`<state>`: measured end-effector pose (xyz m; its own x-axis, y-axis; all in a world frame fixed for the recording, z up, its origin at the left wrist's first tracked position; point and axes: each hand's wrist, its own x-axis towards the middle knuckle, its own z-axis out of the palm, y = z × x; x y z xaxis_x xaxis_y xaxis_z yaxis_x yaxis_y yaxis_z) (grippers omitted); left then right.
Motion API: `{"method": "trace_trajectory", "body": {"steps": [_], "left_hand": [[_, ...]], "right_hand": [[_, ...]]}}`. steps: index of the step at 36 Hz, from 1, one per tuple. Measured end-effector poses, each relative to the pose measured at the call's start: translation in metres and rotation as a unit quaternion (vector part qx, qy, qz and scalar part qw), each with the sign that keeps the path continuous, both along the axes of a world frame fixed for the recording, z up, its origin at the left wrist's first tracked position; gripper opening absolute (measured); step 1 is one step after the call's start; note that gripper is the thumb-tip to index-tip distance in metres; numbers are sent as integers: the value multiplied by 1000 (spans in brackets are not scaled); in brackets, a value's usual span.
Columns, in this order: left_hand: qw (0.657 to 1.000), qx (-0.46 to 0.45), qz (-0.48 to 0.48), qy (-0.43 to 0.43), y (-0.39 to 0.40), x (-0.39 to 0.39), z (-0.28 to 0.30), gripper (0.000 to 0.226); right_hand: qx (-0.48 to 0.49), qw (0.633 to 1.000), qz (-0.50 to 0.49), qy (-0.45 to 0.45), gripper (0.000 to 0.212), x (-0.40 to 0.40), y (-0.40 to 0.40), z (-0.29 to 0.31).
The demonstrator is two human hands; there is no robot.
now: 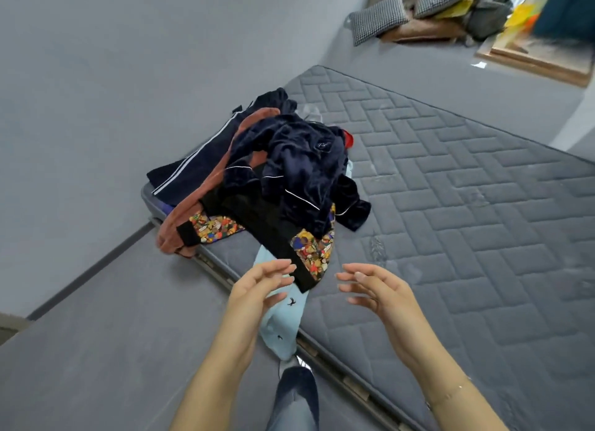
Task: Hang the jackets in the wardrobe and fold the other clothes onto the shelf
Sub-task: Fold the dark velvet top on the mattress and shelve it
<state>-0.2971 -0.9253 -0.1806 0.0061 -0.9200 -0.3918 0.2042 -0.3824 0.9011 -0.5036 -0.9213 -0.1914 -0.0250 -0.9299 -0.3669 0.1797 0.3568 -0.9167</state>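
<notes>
One heap of clothes (267, 179) lies on the near-left corner of a grey quilted mattress (467, 205). In it five garments can be told apart: a navy velvet jacket (299, 160) with white piping on top, a navy piece with two white stripes (190, 163) at the left, a rust-brown garment (206, 205) curling around the left side, a black garment with bright patterned panels (309, 250) at the front, and a pale blue garment (280, 318) trailing over the mattress edge toward the floor (112, 350). A red scrap shows at the heap's far right.

The left hand (257, 289) and the right hand (376, 289) hover just in front of the heap, palms facing each other, fingers loosely spread, gripping nothing. The left hand overlaps the pale blue garment; contact cannot be judged.

Two checked cushions (380, 18) and other clutter sit at the far wall.
</notes>
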Motion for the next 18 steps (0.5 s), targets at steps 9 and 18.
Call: {"method": "trace_trajectory", "body": {"steps": [9, 18], "left_hand": [[998, 42, -35, 7, -152, -11, -43, 23], [996, 63, -16, -57, -248, -35, -128, 25]], "right_hand": [[41, 998, -40, 12, 21, 2, -132, -31], [67, 997, -42, 11, 22, -12, -231, -95]]}}
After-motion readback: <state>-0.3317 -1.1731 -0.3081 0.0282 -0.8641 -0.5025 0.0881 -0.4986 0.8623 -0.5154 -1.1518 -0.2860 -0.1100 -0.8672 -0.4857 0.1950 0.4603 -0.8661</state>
